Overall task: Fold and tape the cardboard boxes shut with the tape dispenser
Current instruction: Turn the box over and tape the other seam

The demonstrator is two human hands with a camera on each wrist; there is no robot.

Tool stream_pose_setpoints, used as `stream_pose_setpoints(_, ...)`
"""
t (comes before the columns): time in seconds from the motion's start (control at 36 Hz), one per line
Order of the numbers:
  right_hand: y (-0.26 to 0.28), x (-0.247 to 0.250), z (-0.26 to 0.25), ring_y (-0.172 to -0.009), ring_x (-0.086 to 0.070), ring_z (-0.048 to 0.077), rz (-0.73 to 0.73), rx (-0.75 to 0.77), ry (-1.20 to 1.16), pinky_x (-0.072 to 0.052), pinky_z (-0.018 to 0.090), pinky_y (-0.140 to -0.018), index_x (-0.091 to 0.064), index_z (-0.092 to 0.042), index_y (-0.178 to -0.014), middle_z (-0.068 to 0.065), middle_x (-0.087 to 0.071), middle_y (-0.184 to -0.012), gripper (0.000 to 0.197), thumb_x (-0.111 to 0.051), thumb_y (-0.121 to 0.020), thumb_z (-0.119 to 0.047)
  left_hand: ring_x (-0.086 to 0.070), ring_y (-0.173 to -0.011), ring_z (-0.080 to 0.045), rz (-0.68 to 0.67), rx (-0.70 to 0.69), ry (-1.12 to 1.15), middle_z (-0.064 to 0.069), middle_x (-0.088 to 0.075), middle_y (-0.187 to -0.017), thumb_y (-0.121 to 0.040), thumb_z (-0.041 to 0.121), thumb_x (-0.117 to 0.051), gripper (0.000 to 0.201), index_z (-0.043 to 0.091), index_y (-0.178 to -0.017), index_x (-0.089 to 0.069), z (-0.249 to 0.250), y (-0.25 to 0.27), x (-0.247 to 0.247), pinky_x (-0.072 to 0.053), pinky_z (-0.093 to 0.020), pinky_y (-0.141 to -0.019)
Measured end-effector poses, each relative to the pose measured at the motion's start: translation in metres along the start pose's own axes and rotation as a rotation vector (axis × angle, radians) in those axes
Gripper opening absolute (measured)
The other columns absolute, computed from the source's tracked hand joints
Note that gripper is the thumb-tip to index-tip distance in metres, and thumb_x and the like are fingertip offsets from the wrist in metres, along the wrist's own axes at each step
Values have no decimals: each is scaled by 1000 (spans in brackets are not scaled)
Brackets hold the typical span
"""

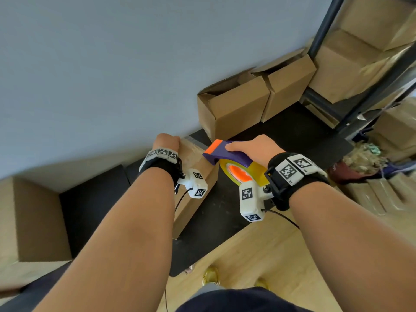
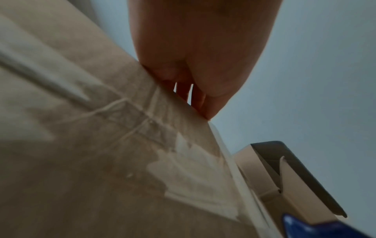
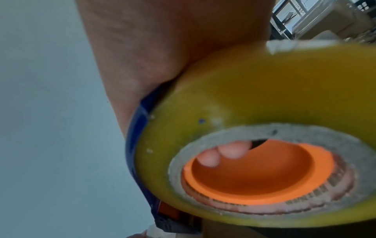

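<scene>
A closed cardboard box (image 1: 195, 174) lies on a black mat, with clear tape across its top (image 2: 183, 161). My left hand (image 1: 167, 141) grips the box's far end, its fingers (image 2: 195, 98) curled over the edge. My right hand (image 1: 254, 147) holds the purple and orange tape dispenser (image 1: 225, 152) just right of the box, its orange nose close to the far top corner. The yellow tape roll (image 3: 244, 96) sits on an orange hub (image 3: 254, 173), and my fingertips (image 3: 223, 153) show through the core.
Two open cardboard boxes (image 1: 236, 104) (image 1: 290, 82) stand against the wall behind. Another box (image 1: 33, 221) sits at the left. A dark metal shelf (image 1: 364, 91) stacked with boxes is at the right. The black mat (image 1: 213, 221) ends at wooden floor.
</scene>
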State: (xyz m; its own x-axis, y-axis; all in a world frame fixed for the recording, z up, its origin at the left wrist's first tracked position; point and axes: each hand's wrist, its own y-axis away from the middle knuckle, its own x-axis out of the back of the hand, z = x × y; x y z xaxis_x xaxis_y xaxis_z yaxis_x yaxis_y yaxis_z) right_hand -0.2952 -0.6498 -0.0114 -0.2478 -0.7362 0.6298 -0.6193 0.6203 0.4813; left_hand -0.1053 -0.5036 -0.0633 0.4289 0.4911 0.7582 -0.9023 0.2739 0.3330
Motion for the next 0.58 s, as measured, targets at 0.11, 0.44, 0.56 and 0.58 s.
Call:
stream_pose_setpoints(0.11,0,-1,1,-78,-57,17,-9,-16,-8,-38,26,-66,-56,-14,-84,6,-62,-85,45,-68,-79,-58,-58,-112,-31,-24,-36,-112,-16,-60,-122,-99,7,-38,30,3,-125,-52,2,4,-5,-46,-33,-87)
stream_pose_setpoints(0.44,4,-2,3,-79,-59,17,-7,22,-63,-41,26,-68,-56,-18,-80,4,-63,-85,41,-69,-79,-56,-50,-106,-29,215,-340,-369,-13,-54,-110,-94,14,-46,27,4,-103,-69,2,21,-23,-44,-35,-82)
stream_pose_setpoints(0.56,4,-2,5,-79,-60,17,-9,46,-82,-41,27,-65,-59,-18,-79,3,-64,-85,40,-71,-78,-56,-54,-106,-28,217,-418,-534,-14,-55,-113,-99,20,-39,32,6,-106,-68,4,31,-31,-45,-34,-83)
stream_pose_setpoints(0.58,5,-1,6,-80,-60,17,-13,47,-89,-41,27,-65,-60,-18,-82,3,-64,-86,40,-71,-77,-56,-53,-108,-27,226,-452,-579,-13,-56,-114,-101,19,-37,33,8,-109,-67,3,34,-34,-45,-34,-86)
